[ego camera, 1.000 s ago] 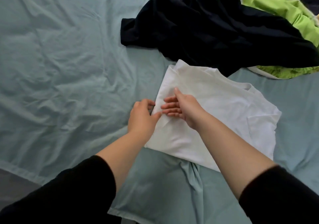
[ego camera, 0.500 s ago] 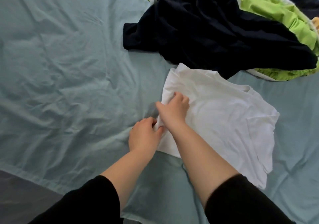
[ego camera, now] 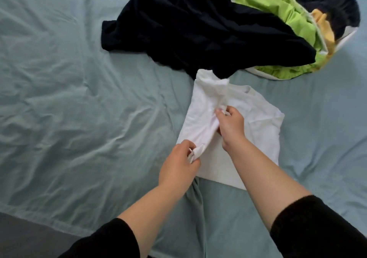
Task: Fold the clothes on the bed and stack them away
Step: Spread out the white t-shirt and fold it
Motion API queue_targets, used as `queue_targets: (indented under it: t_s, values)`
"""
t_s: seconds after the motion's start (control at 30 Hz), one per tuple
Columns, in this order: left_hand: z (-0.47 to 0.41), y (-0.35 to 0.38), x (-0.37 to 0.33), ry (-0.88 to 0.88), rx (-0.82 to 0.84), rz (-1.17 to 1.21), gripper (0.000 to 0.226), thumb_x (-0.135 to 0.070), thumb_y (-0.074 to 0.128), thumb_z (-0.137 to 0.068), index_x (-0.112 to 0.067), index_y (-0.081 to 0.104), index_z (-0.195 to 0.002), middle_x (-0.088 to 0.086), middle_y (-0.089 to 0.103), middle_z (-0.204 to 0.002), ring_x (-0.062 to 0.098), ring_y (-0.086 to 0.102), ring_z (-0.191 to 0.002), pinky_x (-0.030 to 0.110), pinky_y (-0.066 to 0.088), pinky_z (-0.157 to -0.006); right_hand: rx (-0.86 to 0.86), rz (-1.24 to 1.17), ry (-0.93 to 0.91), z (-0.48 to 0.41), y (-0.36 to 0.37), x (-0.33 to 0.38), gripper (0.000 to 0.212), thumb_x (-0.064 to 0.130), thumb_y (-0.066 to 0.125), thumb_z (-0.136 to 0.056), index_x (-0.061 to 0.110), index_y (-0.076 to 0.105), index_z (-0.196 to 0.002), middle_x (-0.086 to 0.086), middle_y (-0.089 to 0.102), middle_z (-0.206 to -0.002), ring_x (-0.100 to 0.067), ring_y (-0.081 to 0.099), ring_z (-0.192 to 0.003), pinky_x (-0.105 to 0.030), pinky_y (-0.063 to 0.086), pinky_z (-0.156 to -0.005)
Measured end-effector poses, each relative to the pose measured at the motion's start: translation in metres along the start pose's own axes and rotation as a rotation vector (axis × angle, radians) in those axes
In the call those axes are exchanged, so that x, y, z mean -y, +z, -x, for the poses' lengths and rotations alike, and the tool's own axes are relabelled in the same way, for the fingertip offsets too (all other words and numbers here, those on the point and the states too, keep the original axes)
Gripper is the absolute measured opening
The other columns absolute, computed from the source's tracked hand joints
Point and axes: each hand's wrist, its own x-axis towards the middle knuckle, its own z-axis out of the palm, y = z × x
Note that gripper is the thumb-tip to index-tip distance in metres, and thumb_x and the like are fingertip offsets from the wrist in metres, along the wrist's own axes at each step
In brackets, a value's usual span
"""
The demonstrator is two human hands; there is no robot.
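A white T-shirt [ego camera: 256, 130] lies partly folded on the teal bed sheet [ego camera: 79, 118], just right of centre. My left hand [ego camera: 178, 164] pinches its near left corner. My right hand [ego camera: 230, 124] grips the left edge higher up and lifts a ridge of cloth over the shirt. The shirt's far end touches a pile of unfolded clothes: a black garment [ego camera: 198, 29] on top, a lime green one [ego camera: 282, 13] behind it, and bits of yellow [ego camera: 321, 25] and white cloth at the far right.
Wrinkled sheet spreads wide to the left of the shirt. The bed's near edge [ego camera: 39, 220] runs diagonally at the lower left, with dark floor [ego camera: 23, 240] beyond it. A crease of sheet [ego camera: 196, 202] bunches up between my forearms.
Both hands have taken hold of the shirt's left edge and lifted it rightwards over the shirt. My right hand went from lying flat to gripping the cloth further up.
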Motion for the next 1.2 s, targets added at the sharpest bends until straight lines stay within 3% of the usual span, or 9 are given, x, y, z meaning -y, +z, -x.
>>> queue_targets:
  t_s: [0.23,0.4,0.53,0.73,0.83,0.93,1.03,1.1,1.2]
  values:
    - [0.013,0.105,-0.045,0.042,0.088,0.001,0.017,-0.024,0.053,-0.081,-0.035,0.045,-0.090,-0.011,0.054,-0.089,0.006,0.053,-0.076,0.030,0.043,-0.062,-0.111,0.211,-0.181,-0.030,-0.105,-0.030,0.022,0.019,0.055,-0.092,0.015,0.048,-0.071,-0.002,0.052,-0.068,-0.016,0.045,-0.064,-0.029,0.037,-0.062]
    - [0.015,0.169,-0.065,0.017,0.109,0.022,0.017,-0.021,0.051,-0.079,-0.034,0.046,-0.089,-0.009,0.054,-0.092,0.012,0.054,-0.081,0.033,0.045,-0.067,-0.099,0.206,-0.210,-0.056,-0.160,-0.046,0.017,0.017,0.056,-0.092,0.001,0.054,-0.084,-0.009,0.054,-0.075,-0.016,0.046,-0.067,-0.027,0.037,-0.059]
    - [0.017,0.206,-0.067,0.007,0.092,0.029,0.016,-0.022,0.053,-0.079,-0.033,0.048,-0.090,-0.008,0.053,-0.093,0.016,0.055,-0.082,0.039,0.049,-0.069,-0.079,0.202,-0.213,-0.070,-0.188,-0.061,0.015,0.016,0.059,-0.090,0.013,0.054,-0.077,-0.003,0.056,-0.071,-0.011,0.046,-0.060,-0.018,0.036,-0.051]
    - [0.013,0.234,-0.061,-0.009,0.090,-0.046,0.011,-0.033,0.059,-0.083,-0.033,0.051,-0.090,-0.012,0.056,-0.090,0.008,0.057,-0.078,0.037,0.053,-0.070,-0.060,0.159,-0.126,-0.083,-0.200,-0.078,0.011,0.014,0.059,-0.089,0.007,0.057,-0.082,-0.005,0.062,-0.079,-0.015,0.054,-0.069,-0.027,0.044,-0.064]
    - [0.005,0.221,-0.057,0.073,0.175,-0.071,0.017,-0.046,0.062,-0.084,-0.037,0.056,-0.097,-0.016,0.057,-0.097,0.002,0.058,-0.080,0.034,0.053,-0.076,-0.074,0.086,-0.087,-0.088,-0.197,-0.071,0.015,0.028,0.065,-0.085,0.015,0.058,-0.088,0.001,0.065,-0.085,-0.012,0.059,-0.072,-0.026,0.047,-0.064]
    - [-0.028,0.185,-0.056,0.364,-0.014,-0.297,0.026,-0.045,0.052,-0.093,-0.035,0.060,-0.115,-0.014,0.057,-0.119,0.010,0.058,-0.105,0.035,0.048,-0.093,-0.122,0.051,-0.111,-0.098,-0.192,-0.061,0.021,0.033,0.066,-0.084,0.020,0.055,-0.095,0.004,0.064,-0.091,-0.011,0.061,-0.077,-0.025,0.047,-0.067]
    - [-0.071,0.150,-0.054,0.527,-0.087,-0.645,0.060,-0.056,0.040,-0.094,-0.036,0.026,-0.149,-0.001,0.021,-0.159,0.020,0.018,-0.146,0.035,0.017,-0.116,-0.149,0.154,-0.166,-0.109,-0.188,-0.060,0.014,0.026,0.062,-0.087,0.018,0.053,-0.095,0.003,0.062,-0.090,-0.016,0.059,-0.079,-0.027,0.043,-0.069]
    - [-0.089,0.143,-0.047,0.473,0.099,-0.948,0.081,-0.071,0.025,-0.089,-0.038,-0.020,-0.148,0.001,-0.024,-0.158,0.016,-0.026,-0.144,0.035,-0.011,-0.117,-0.199,0.213,-0.160,-0.116,-0.189,-0.064,0.008,0.020,0.059,-0.089,0.014,0.057,-0.094,-0.003,0.065,-0.093,-0.018,0.056,-0.080,-0.026,0.041,-0.071]
    - [-0.096,0.145,-0.043,0.408,0.257,-1.101,0.088,-0.079,0.014,-0.083,-0.037,-0.039,-0.138,0.001,-0.045,-0.148,0.017,-0.043,-0.135,0.039,-0.019,-0.116,-0.307,0.183,-0.118,-0.116,-0.189,-0.061,0.021,0.013,0.057,-0.089,0.009,0.057,-0.110,-0.011,0.063,-0.112,-0.021,0.057,-0.091,-0.032,0.045,-0.086]
